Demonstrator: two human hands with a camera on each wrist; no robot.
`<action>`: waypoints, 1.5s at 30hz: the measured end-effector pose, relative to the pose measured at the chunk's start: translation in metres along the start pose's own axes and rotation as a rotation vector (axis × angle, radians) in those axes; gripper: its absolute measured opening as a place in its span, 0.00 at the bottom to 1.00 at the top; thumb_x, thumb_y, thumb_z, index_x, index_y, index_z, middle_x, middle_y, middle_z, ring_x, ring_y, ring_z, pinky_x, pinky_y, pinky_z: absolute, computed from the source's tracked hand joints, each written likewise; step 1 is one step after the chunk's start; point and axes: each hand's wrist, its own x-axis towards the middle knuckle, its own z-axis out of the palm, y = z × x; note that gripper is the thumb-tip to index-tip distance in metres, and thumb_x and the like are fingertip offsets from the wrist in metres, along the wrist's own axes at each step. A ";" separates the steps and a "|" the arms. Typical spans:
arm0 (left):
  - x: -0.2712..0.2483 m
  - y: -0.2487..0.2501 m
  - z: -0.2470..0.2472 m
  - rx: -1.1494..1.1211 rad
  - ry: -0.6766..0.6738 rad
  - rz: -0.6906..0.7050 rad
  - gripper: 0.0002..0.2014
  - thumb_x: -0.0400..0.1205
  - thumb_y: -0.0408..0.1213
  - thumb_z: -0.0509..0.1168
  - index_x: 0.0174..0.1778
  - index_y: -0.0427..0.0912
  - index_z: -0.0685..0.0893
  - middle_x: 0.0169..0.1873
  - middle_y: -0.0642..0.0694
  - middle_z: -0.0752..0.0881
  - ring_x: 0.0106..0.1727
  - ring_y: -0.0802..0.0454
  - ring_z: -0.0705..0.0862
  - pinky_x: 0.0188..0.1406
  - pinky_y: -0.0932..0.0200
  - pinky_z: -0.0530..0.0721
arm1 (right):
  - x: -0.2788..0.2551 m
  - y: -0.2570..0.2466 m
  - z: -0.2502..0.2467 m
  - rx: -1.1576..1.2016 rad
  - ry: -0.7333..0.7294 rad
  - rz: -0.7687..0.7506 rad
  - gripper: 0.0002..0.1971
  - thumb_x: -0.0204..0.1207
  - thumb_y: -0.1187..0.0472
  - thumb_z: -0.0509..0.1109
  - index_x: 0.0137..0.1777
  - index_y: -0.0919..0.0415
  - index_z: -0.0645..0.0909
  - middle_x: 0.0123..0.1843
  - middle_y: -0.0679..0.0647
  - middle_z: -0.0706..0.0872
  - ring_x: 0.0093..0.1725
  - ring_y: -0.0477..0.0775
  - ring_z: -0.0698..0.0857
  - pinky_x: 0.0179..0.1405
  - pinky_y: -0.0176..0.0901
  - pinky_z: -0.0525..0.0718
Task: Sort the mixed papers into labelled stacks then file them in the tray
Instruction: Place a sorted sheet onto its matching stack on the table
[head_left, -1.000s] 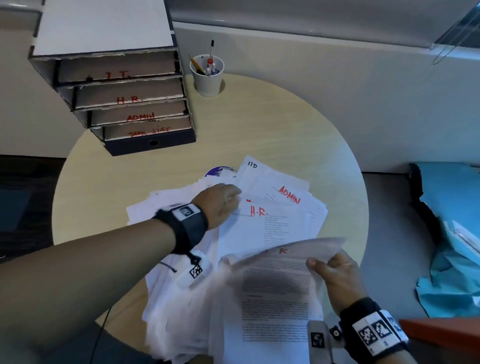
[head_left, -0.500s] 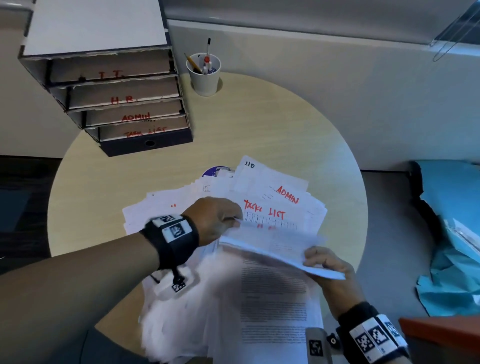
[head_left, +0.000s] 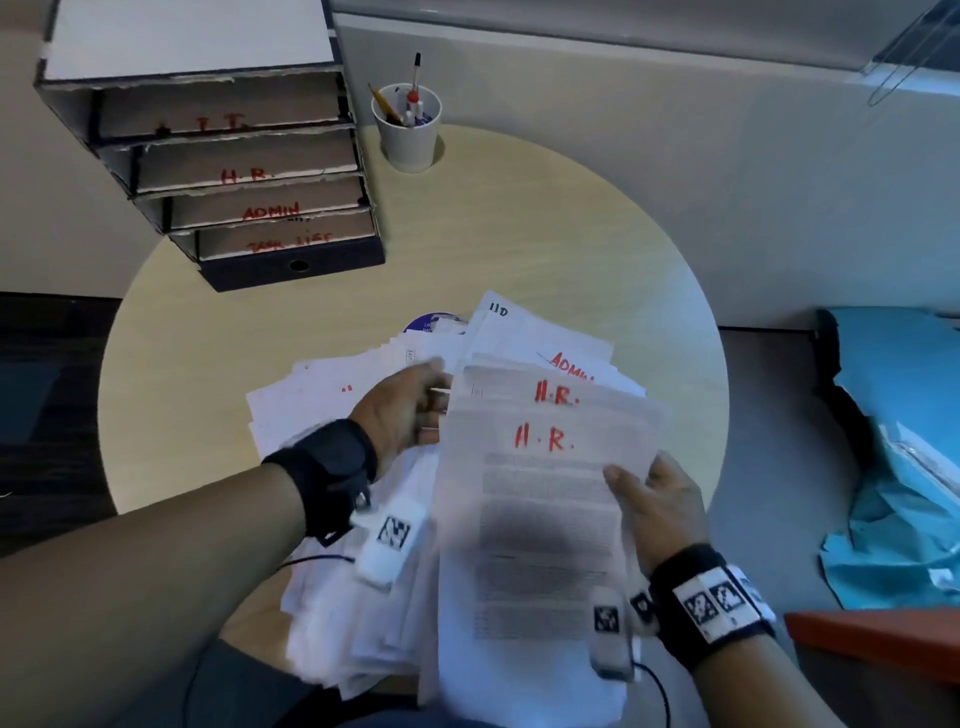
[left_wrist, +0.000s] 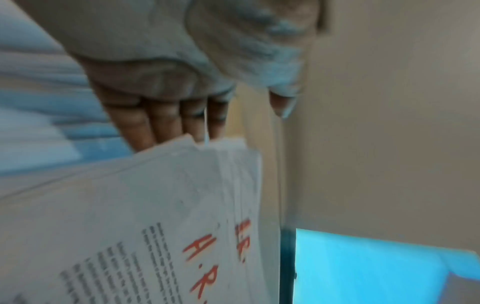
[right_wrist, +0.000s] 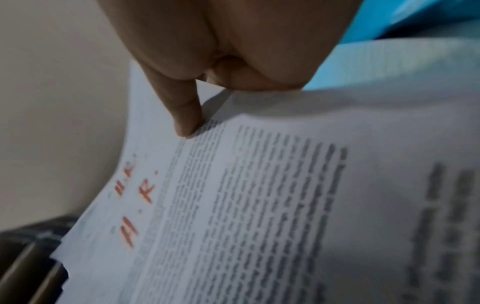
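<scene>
White H.R. sheets (head_left: 540, 467): right hand (head_left: 660, 509) pinches right edge, thumb on top; left hand (head_left: 405, 410) fingers straight under left edge.

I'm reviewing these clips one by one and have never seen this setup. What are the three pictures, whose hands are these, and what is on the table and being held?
No machine here: a person sorts papers with bare hands, wearing one camera on the head and one on each wrist. The wide picture is the head view, looking down at a round table. The two close, blurry pictures look along each hand.

On the table stand a tray with slots marked I.T., H.R., ADMIN and TASK LIST, a cup of pens, and a loose paper pile.

The right hand pinches the H.R. sheets at their right edge; the left hand has its fingers under their left edge.
</scene>
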 end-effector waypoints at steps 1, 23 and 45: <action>0.002 -0.006 -0.002 -0.085 0.000 -0.136 0.17 0.84 0.53 0.60 0.40 0.43 0.78 0.27 0.46 0.79 0.24 0.50 0.75 0.28 0.59 0.75 | 0.004 -0.003 0.004 0.032 0.024 0.009 0.11 0.76 0.71 0.74 0.56 0.59 0.86 0.51 0.55 0.94 0.54 0.60 0.92 0.57 0.62 0.89; -0.082 0.092 -0.008 1.544 -0.020 0.675 0.05 0.78 0.37 0.65 0.48 0.48 0.81 0.46 0.47 0.83 0.51 0.39 0.82 0.41 0.52 0.75 | -0.057 -0.167 0.099 -1.504 -0.332 -0.701 0.09 0.78 0.63 0.61 0.37 0.52 0.69 0.37 0.49 0.79 0.47 0.60 0.84 0.48 0.47 0.75; -0.093 0.060 -0.059 0.157 0.193 0.661 0.17 0.79 0.32 0.71 0.65 0.40 0.83 0.56 0.49 0.90 0.58 0.54 0.88 0.58 0.58 0.86 | -0.075 -0.128 0.100 0.081 -0.121 -0.359 0.11 0.71 0.71 0.79 0.44 0.53 0.87 0.39 0.37 0.93 0.41 0.42 0.92 0.43 0.35 0.87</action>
